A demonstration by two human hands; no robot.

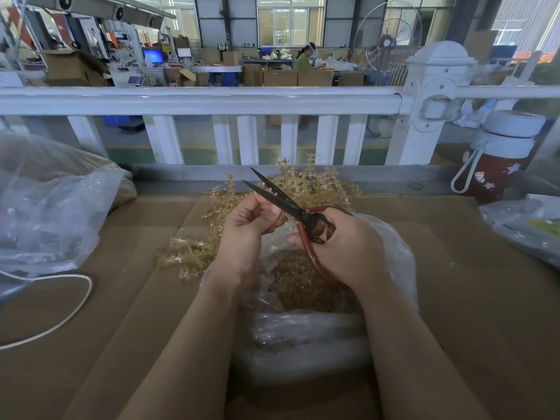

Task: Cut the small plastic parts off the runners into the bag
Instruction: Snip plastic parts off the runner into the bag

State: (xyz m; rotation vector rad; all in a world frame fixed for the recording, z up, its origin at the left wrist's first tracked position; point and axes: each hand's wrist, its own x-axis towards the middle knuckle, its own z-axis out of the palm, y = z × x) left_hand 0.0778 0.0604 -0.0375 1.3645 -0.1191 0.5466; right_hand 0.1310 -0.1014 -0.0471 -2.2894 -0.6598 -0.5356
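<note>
A: Head view, hands first. What does the right hand (342, 241) hold?

B: The scissors (291, 204). Fingers curl through and round the red handles; dark blades point up and away to the left, parted.

A: Left hand (245, 228)?

B: Fingers curled, tips pinching a runner (274, 221), a thin amber piece, just beside the blades near the pivot. Most of that piece is hidden behind the fingers; I cannot tell whether the blades touch it.

A: Where is the bag (391, 247)?

B: Directly under both hands, clear plastic, mouth open upward. Inside lies a heap of small amber parts (303, 286). The bag's near end is folded over, toward the person.

A: Uncut stock?

B: A pile (315, 183) of amber runners sits beyond the hands, against the far edge of the table. More runners (188, 253) lie left of the left wrist, touching the bag's edge or just beside it; cannot tell which.

A: Work surface?

B: Brown cardboard (145, 298) covers the table.

A: Other items noted?

B: Large clear sack (51, 207) at far left, contents dark and unclear. A white cord (75, 298) loops across the cardboard below it. At right, a red bottle (500, 159) with white lid and strap stands near the table's far corner; another clear bag (524, 225) lies in front of it. A white railing (212, 101) runs behind the table. Past it, a workshop with boxes and a standing fan (388, 37).
</note>
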